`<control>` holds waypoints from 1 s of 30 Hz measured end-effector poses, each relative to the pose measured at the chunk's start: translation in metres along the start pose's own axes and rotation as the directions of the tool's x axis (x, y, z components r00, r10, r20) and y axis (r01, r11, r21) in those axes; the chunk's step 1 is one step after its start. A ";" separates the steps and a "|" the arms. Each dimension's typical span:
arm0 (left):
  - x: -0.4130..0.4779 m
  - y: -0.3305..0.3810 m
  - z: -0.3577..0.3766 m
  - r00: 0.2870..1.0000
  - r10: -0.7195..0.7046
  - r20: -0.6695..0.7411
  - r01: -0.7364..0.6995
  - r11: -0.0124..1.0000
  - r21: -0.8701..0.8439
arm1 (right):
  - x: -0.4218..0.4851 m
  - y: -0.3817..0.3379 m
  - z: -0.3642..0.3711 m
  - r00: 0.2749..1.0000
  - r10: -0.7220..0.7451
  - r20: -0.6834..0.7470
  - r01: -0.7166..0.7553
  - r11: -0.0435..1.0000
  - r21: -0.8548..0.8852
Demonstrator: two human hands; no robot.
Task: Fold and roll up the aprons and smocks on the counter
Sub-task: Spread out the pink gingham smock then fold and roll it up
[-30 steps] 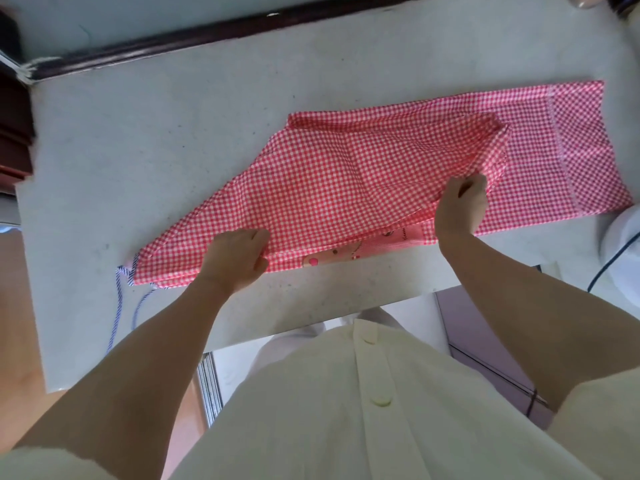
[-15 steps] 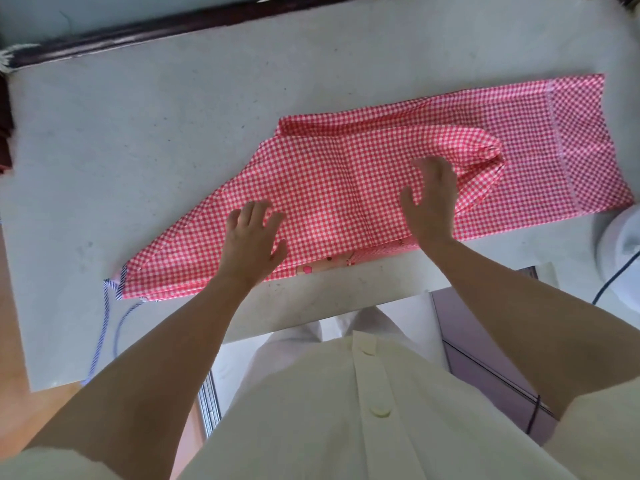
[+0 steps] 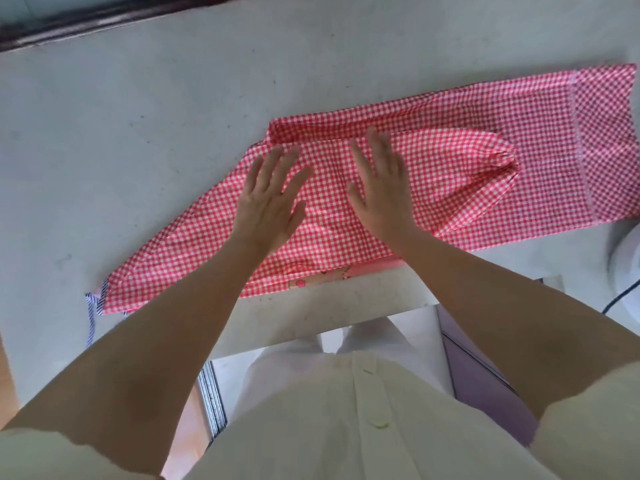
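Observation:
A red-and-white checked smock [image 3: 467, 174] lies folded lengthwise on the grey counter [image 3: 138, 133], running from the near left corner to the far right. Its gathered sleeve cuff [image 3: 505, 161] is folded in over the body. A pink printed patch [image 3: 322, 277] shows at the near edge. My left hand [image 3: 270, 199] and my right hand [image 3: 381, 185] lie flat side by side on the middle of the smock, fingers straight and spread, pointing away from me. A blue-and-white striped tie [image 3: 92, 313] trails from the smock's left end.
The counter's near edge [image 3: 311, 323] runs just under my forearms. A white round object [image 3: 623, 271] with a dark cable [image 3: 620, 297] stands at the right, beside the smock's end. A dark ledge [image 3: 104, 22] borders the counter at the back.
Both hands let go of the near edge of the smock, opened flat, and slid away from me over the cloth toward its far fold, moving closer together.

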State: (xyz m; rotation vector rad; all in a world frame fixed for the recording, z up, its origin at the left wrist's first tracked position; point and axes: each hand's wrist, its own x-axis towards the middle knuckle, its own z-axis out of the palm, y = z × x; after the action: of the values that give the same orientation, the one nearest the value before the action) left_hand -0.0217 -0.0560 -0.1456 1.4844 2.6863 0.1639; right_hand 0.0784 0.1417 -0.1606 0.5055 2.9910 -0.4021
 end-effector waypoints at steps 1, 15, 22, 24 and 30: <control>0.010 0.000 0.005 0.996 0.041 0.077 -0.043 0.999 0.018 | 0.007 -0.004 0.007 0.998 -0.052 0.042 0.053 0.998 -0.030; 0.024 -0.011 0.031 0.968 -0.088 0.235 0.088 0.996 0.009 | 0.000 0.042 0.023 0.966 0.259 0.000 -0.258 0.966 -0.029; 0.023 -0.016 0.035 0.959 -0.120 0.257 0.115 0.993 0.034 | 0.042 -0.001 0.032 0.995 0.045 0.085 -0.036 0.994 -0.102; 0.022 -0.022 0.037 0.962 -0.104 0.253 0.099 0.995 0.033 | 0.042 0.001 0.035 0.994 0.051 0.096 -0.037 0.990 -0.137; 0.042 -0.043 0.038 0.967 -0.114 0.228 0.110 0.993 0.034 | 0.073 -0.004 0.031 0.996 0.018 0.087 -0.005 0.990 -0.144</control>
State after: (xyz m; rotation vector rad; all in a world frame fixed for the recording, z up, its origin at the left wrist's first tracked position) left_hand -0.0756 -0.0412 -0.1888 1.2645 2.5823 -0.0409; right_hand 0.0092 0.1523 -0.1989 0.4782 2.9026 -0.2004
